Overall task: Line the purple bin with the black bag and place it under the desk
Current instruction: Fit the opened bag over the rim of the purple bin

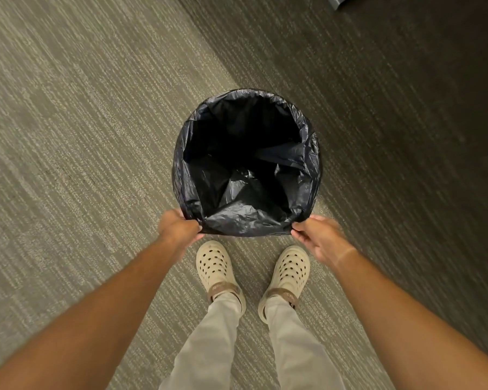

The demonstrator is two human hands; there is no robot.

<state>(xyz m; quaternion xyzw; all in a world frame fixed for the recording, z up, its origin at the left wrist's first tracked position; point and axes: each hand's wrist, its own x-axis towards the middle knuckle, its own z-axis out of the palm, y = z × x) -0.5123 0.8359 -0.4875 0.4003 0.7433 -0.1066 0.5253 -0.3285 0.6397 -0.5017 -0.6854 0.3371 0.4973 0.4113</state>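
So we're looking straight down at one round bin, and we can't actually see any purple on it, because the one black bag (247, 220) is folded over the rim all the way round and hides the bin's wall completely. The bag is open and sags down into the inside, crinkled, with a glossy fold near the bottom. Two hands on it: our left hand (178, 229) is pinched shut on the bag's edge at the near-left of the rim, fingers curled round the plastic, and our right hand (319, 239) is doing the same at the near-right, thumb and fingers closed on the fold (the left one is a bit blurred, so the exact finger placement is hard to make out). The whole thing stands on the striped grey carpet (82, 122), just in front of our two cream clogs (214, 266), toes nearly under the bag's near edge. We also count two pale trouser legs (209, 347) and two bare forearms. One grey corner of something pokes in at the top right (339, 0); can't tell what it is.
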